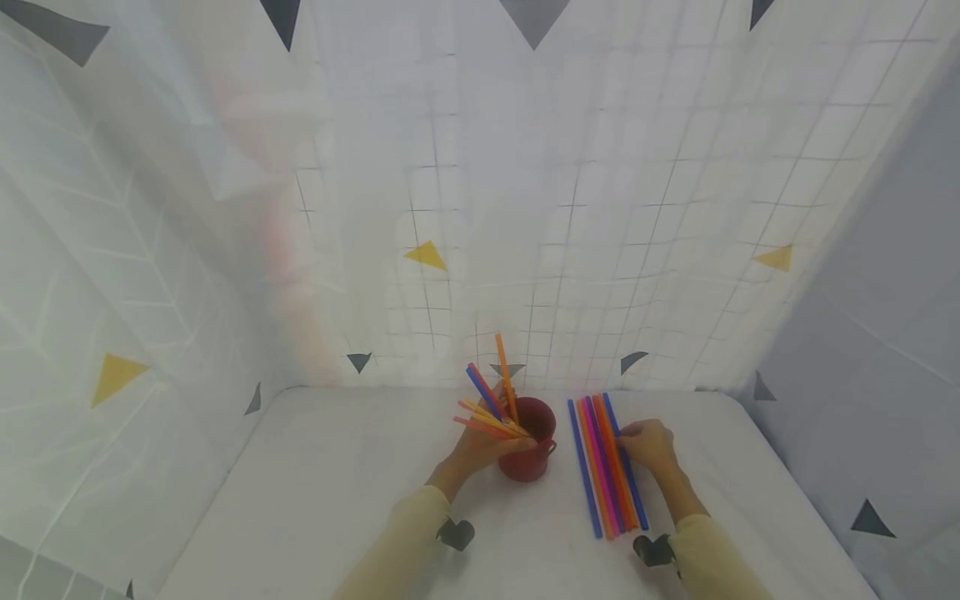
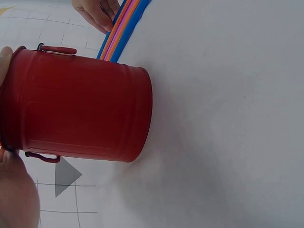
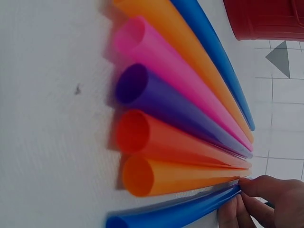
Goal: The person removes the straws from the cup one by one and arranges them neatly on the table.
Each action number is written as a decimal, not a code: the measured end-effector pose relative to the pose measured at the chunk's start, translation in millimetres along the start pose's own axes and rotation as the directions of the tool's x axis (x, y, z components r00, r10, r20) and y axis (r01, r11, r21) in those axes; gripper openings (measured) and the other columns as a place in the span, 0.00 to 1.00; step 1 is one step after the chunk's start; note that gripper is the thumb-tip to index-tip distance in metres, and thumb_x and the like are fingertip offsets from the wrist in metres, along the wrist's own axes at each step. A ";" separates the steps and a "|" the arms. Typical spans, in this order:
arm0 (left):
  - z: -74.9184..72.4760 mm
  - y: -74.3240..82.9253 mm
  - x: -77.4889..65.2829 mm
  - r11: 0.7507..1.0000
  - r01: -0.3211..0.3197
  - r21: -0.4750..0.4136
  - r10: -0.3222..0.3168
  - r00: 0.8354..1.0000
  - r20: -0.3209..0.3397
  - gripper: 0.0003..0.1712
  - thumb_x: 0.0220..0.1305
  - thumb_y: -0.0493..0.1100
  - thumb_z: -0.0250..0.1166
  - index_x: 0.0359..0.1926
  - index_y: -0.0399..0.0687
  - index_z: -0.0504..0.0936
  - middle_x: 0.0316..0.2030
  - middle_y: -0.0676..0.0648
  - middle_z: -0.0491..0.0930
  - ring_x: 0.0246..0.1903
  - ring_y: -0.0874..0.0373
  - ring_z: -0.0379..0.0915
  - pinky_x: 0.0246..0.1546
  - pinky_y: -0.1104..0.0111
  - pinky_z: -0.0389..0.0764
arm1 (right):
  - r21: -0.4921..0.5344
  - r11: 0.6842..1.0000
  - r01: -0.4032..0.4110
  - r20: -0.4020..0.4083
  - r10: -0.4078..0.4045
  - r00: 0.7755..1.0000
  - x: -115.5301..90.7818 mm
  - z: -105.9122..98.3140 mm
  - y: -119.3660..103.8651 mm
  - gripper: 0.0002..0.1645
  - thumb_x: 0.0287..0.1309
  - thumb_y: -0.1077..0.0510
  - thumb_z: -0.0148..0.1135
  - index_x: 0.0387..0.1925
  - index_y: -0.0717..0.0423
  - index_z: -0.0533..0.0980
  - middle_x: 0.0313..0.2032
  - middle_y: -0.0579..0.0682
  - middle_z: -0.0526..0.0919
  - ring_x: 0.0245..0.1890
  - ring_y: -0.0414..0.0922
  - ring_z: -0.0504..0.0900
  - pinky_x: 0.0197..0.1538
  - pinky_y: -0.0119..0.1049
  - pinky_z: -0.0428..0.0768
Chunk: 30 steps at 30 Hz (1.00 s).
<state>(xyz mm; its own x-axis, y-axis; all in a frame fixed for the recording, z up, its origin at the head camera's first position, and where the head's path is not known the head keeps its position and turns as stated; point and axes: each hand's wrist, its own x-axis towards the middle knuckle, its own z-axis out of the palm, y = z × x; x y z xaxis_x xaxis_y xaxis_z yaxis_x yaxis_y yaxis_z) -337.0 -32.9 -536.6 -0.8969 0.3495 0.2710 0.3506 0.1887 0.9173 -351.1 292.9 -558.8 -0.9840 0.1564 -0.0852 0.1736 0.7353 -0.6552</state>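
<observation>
A small red metal bucket [image 1: 525, 462] with side handles stands on the table, and my left hand [image 1: 480, 446] grips it at the rim. In the left wrist view its thumb [image 2: 16, 190] and a finger lie on opposite sides of the rim. Several coloured straws [image 1: 487, 392] stick out of the bucket's mouth, leaning left across that hand; their lower ends are hidden. To the right, straws [image 1: 600, 467] in blue, orange, pink, purple and red lie side by side. At the right end of this row, my right hand [image 1: 648, 442] pinches a blue straw [image 3: 190, 209] between thumb and fingers.
The white table [image 1: 315, 492] has its back edge against a pale wall [image 1: 510, 208] with grid lines and triangles. Side sheets hang at left and right. The bucket and the row of straws are a short gap apart.
</observation>
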 end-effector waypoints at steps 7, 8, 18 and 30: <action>-1.9 23.6 -5.9 0.999 -0.023 -0.046 0.024 1.000 0.006 0.57 0.52 0.43 0.76 0.75 0.52 0.49 0.63 0.45 0.69 0.61 0.52 0.65 0.62 0.49 0.67 | 0.013 0.999 -0.029 0.026 0.029 0.999 0.4 0.1 -2.1 0.20 0.55 0.58 0.67 0.43 0.71 0.79 0.37 0.65 0.84 0.38 0.56 0.83 0.41 0.48 0.82; -2.6 27.8 -6.9 0.998 -0.028 -0.060 0.029 1.000 0.012 0.56 0.53 0.41 0.76 0.75 0.52 0.50 0.62 0.43 0.70 0.61 0.50 0.66 0.63 0.48 0.67 | 0.014 1.000 -0.026 0.028 0.026 0.999 0.4 0.1 -1.8 0.20 0.56 0.58 0.67 0.43 0.72 0.79 0.37 0.65 0.84 0.38 0.56 0.83 0.41 0.48 0.82; -8.9 40.0 -9.0 0.994 -0.078 -0.071 0.082 0.995 0.057 0.52 0.55 0.38 0.74 0.74 0.49 0.52 0.62 0.37 0.70 0.61 0.42 0.66 0.62 0.48 0.67 | 0.024 0.999 0.025 -0.018 -0.025 1.000 -0.7 -1.7 -1.8 0.21 0.55 0.57 0.64 0.45 0.72 0.79 0.40 0.67 0.84 0.43 0.61 0.82 0.45 0.53 0.81; -8.6 41.6 -10.0 0.994 -0.071 -0.084 0.076 0.995 0.062 0.52 0.55 0.38 0.73 0.74 0.49 0.51 0.62 0.36 0.70 0.61 0.41 0.65 0.61 0.47 0.67 | 0.043 0.991 0.128 -0.087 -0.124 0.988 1.4 -7.8 -36.7 0.20 0.60 0.56 0.64 0.47 0.69 0.79 0.42 0.65 0.84 0.40 0.57 0.84 0.42 0.48 0.83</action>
<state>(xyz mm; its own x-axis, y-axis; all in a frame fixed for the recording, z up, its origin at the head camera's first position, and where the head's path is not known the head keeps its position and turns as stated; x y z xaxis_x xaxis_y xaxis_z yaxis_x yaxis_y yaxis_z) -315.8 -36.5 -498.6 -0.8490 0.4193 0.3215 0.3897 0.0858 0.9170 -358.6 271.3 -529.0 -0.9908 0.1204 0.0625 0.0438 0.7203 -0.6923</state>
